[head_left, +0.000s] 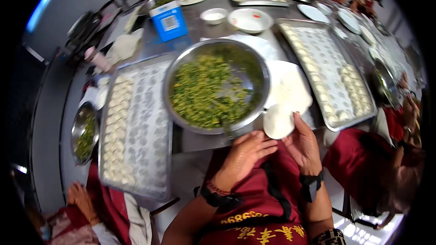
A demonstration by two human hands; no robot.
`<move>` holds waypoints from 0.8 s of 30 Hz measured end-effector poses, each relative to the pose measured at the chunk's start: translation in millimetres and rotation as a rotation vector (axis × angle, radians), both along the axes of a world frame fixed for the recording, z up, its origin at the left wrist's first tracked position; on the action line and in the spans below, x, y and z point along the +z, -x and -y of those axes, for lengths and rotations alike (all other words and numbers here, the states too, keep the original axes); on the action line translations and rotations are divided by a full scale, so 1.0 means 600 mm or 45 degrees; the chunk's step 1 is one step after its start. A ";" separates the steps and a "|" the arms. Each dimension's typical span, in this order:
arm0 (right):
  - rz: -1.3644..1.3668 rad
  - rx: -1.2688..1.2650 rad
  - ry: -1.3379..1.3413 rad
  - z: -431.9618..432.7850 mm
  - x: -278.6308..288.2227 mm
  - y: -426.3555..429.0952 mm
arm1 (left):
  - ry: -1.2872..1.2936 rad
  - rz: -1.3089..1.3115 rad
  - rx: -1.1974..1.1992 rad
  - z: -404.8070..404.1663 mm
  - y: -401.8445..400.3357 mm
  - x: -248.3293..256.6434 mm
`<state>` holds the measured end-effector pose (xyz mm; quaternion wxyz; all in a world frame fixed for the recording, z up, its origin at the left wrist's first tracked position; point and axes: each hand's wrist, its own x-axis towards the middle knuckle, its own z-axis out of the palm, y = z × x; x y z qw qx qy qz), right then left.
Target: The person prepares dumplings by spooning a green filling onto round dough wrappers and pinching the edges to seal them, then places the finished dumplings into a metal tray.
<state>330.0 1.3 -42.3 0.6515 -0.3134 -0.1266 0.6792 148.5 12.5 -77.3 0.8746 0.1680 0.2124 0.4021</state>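
A round, pale dough wrapper (278, 122) rests against my right hand (303, 148), the thumb at its right edge and the fingers beneath. My left hand (250, 154) reaches in from the lower left with fingers extended and apart. Its fingertips are close to the wrapper's lower edge; whether they touch is unclear. Just beyond stands a large steel bowl (265, 85) with chopped green and yellow filling (201, 92), and a utensil handle (227, 124) at its near side. Right of the bowl, a white plate (274, 69) carries more flat dough wrappers (294, 90).
Metal trays with rows of dumplings lie left (170, 163), right (371, 114) and far back (235, 1). A blue stand with a printed code (170, 23), a white bowl (250, 20) and a small bowl (214, 16) sit behind. Co-workers' hands (81, 195) flank both sides.
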 end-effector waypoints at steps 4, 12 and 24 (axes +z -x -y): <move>0.063 0.138 -0.003 0.026 -0.012 0.049 | 0.185 0.305 -0.010 0.023 0.012 -0.044; 0.262 0.183 -0.133 0.033 -0.016 0.096 | -0.043 0.326 0.120 0.025 0.030 -0.022; 1.796 0.013 -0.457 -0.005 0.033 0.066 | 0.131 0.018 0.148 0.072 0.143 0.060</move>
